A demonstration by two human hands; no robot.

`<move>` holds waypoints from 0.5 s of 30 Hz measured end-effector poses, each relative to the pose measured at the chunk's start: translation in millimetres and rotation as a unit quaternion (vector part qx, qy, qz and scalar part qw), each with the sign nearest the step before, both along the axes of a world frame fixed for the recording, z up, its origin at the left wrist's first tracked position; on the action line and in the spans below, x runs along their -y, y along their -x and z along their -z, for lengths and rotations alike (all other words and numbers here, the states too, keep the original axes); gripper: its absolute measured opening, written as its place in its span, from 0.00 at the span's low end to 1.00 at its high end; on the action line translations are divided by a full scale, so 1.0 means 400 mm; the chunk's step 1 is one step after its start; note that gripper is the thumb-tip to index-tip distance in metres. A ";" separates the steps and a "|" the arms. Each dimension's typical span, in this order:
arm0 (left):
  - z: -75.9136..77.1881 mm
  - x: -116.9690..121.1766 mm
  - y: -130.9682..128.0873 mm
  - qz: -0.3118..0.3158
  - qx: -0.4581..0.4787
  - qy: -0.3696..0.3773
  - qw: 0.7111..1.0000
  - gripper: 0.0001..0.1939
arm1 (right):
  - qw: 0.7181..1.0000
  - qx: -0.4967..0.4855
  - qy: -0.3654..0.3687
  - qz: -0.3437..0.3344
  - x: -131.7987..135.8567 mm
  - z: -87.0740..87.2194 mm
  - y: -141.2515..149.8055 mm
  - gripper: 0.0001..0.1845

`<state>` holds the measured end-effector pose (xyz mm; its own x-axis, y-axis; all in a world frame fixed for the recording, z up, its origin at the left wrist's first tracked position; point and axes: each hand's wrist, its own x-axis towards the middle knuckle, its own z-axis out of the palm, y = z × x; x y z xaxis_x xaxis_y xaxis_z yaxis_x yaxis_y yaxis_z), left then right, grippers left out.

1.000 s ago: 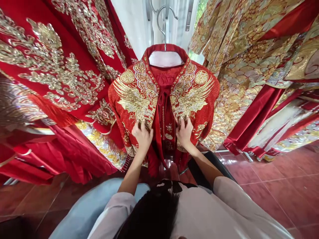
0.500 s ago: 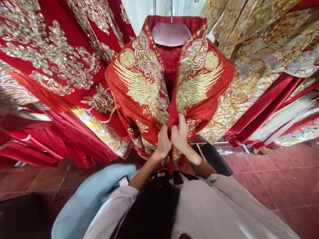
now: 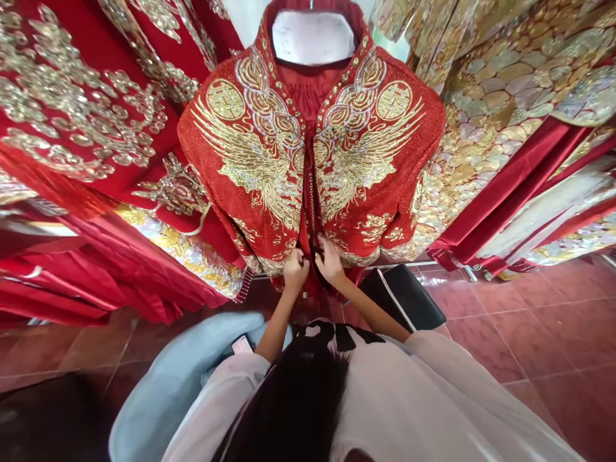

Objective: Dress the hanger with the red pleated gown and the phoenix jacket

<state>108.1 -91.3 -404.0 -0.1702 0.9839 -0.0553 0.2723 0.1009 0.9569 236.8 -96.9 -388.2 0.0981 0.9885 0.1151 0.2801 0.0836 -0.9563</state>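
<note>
A red jacket [image 3: 269,218] with gold wing embroidery and a beaded stand-up collar hangs before me on a hanger [image 3: 312,38]. Its front is parted a little, and a zip edge shows along the gap. At the lower hem, my left hand [image 3: 295,271] is closed on the front edge on the left. Across the gap, my right hand [image 3: 330,263] has its fingers bent around the bottom of the other front edge. Both fingertips are partly hidden by cloth.
Red garments with silvery beading [image 3: 81,115] hang at left, and a gold scale-patterned garment [image 3: 505,109] at right. A black flat-topped object [image 3: 409,298] stands beyond my right arm. Something light blue [image 3: 163,385] lies at my left, above the tiled floor [image 3: 520,333].
My hands have moved lower toward the jacket's hem, and slightly left in view. The two front edges now hang flatter and more evenly; the right one was folded and blurred before.
</note>
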 end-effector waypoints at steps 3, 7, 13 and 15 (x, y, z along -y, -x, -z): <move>0.078 0.054 0.087 -0.008 0.088 0.120 0.989 0.07 | 0.989 -0.092 0.110 0.036 0.063 0.118 -0.068 0.21; 0.134 0.090 0.192 -0.044 0.223 0.219 0.949 0.16 | 0.963 -0.195 0.169 0.073 0.099 0.187 -0.177 0.20; 0.135 0.042 0.191 -0.085 0.375 0.202 0.901 0.16 | 0.919 -0.341 0.187 0.067 0.058 0.177 -0.174 0.24; 0.131 0.033 0.172 -0.092 0.398 0.201 0.890 0.14 | 0.912 -0.362 0.184 0.062 0.053 0.174 -0.133 0.24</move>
<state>39.4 -104.4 -456.3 -0.0756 0.8165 -0.5724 -0.5320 0.4525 0.7157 289.8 -118.2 -457.8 0.1314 0.9233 -0.3608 -0.4503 -0.2687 -0.8515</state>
